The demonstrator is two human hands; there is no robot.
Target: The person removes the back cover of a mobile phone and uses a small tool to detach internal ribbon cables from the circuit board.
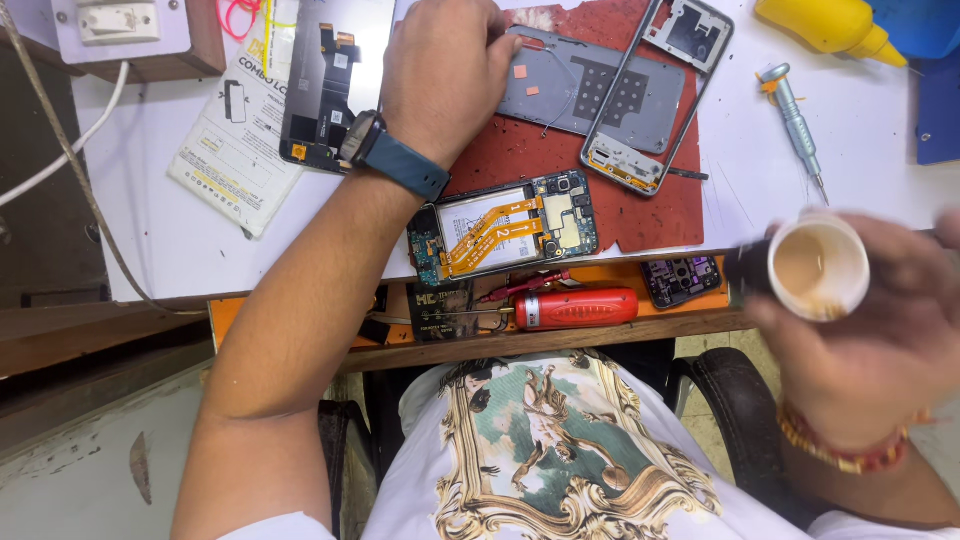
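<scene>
- Holding a small cup (pixel 818 265) of brownish drink, the right hand (pixel 880 330) is wrapped around it, raised near the camera beside the desk edge and slightly blurred.
- Resting on the red mat (pixel 520 150), the left hand (pixel 445 70) lies knuckles up, touching a grey phone back panel (pixel 590 90); its grip cannot be told.
- An opened phone (pixel 505 230) lies just below the wrist.

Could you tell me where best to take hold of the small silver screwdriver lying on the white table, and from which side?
Grip the screwdriver around its ribbed silver barrel, coming from above with fingers on its two long sides. It lies flat and clear of other things, cap toward the top edge, thin tip pointing down-right, so the thick barrel probably gives the firmest hold.
</scene>
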